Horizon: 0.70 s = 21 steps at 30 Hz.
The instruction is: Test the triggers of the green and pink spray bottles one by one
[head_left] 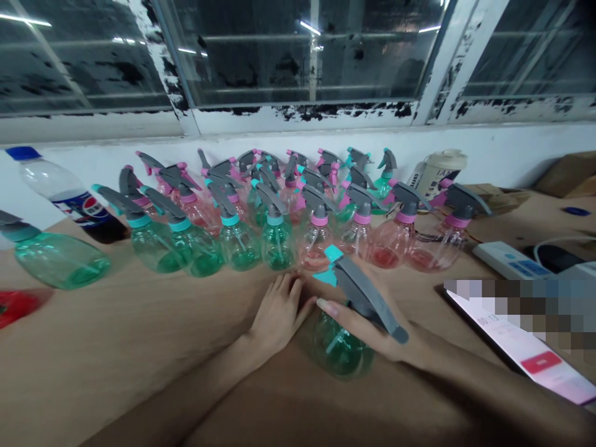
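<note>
A green spray bottle with a grey and teal trigger head stands close in front of me. My right hand is closed around its neck, just below the head, with the thumb across the front. Beside it on the left, my left hand lies on the table with fingers stretched out, holding nothing. Whether its thumb touches the bottle I cannot tell. Beyond both hands, a front row has green bottles with teal collars on the left and pink bottles with pink collars on the right.
More spray bottles crowd behind, near the white wall. A cola bottle leans at the left, near another green spray bottle and a red object. A paper cup, a white device and a lit phone are at right.
</note>
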### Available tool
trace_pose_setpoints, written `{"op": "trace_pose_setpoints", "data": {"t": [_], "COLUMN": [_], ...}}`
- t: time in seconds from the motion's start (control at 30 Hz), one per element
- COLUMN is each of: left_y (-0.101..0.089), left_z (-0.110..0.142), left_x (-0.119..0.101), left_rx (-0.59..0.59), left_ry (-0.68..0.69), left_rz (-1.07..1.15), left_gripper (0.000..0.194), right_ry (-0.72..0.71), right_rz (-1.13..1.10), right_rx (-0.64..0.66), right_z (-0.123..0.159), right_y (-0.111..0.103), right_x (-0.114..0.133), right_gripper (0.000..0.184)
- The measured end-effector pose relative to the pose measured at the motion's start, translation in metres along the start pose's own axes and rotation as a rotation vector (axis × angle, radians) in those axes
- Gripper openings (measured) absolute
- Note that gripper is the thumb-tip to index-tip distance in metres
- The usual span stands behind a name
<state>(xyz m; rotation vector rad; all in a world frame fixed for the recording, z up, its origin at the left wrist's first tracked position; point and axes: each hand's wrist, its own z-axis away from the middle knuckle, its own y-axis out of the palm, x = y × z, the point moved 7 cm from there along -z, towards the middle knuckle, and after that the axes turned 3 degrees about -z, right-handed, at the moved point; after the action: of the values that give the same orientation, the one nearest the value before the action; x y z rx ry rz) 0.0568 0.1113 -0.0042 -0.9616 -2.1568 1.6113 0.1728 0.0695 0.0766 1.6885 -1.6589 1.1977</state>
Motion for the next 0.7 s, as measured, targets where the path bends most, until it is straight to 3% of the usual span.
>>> {"op": "trace_pose_setpoints", "data": {"t": [0.4,0.7], "left_y": [-0.002,-0.001], "left_z": [0.000,0.000], "left_x": [-0.002,-0.001], "left_rx": [0.033,0.047], "left_ry": [-0.019,-0.017], "left_rz": [-0.028,-0.026], "left_gripper": [0.022,0.026], "right_ry": [0.010,0.038], "right_rz": [0.009,0.023], "right_rx": [-0.059,-0.068], "right_z": [0.003,0.004], "right_y": [-0.004,0.000], "right_x": [-0.005,-0.012], "right_gripper": [0.033,0.019]}}
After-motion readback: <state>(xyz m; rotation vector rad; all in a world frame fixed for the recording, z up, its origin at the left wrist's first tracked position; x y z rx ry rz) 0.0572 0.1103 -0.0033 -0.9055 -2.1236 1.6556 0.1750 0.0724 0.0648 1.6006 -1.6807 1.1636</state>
